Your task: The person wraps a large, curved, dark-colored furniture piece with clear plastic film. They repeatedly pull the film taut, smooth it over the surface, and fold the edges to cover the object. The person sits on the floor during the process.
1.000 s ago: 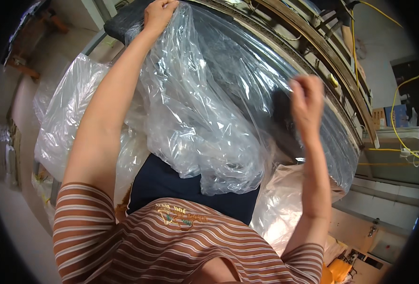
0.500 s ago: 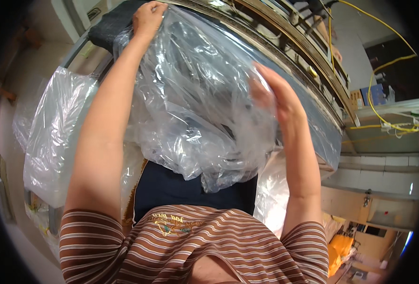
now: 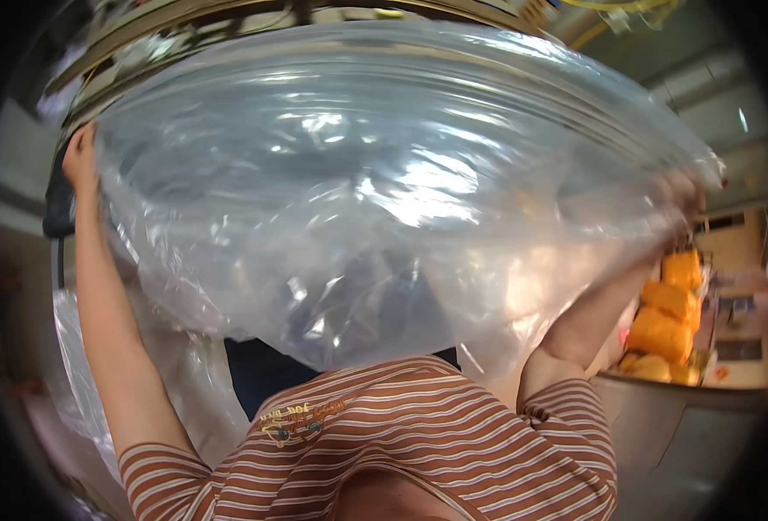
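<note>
— Where's the bag right now?

— The clear plastic bag (image 3: 384,200) is stretched out wide in front of me, raised between my two arms. Its long axis runs side to side, from my left hand to my right, and the loose belly of it sags down toward my striped shirt (image 3: 401,434).

— And your hands?

— My left hand (image 3: 80,161) is pinched shut on the bag's left edge, up at its top corner. My right hand (image 3: 683,195) is at the bag's far right end, behind the film. It looks clenched on that edge, but the plastic blurs it, so I can't tell the exact grip.

— Which hand is nearer the bulk of it?

— Neither, really. The bag spans the whole gap, with each hand at one end. The slack hangs below the line between them, closer to my chest than to either hand.

— What else is around the bag?

— Behind the bag's upper edge runs a curved metal frame (image 3: 254,35). Below the bag, just above my shirt, there's something dark blue (image 3: 262,378). Lower left of the bag lies more crumpled clear plastic (image 3: 184,382). To the right of the bag, past my right forearm, sit some orange-yellow bundles (image 3: 666,321) on a grey counter (image 3: 688,417).
</note>
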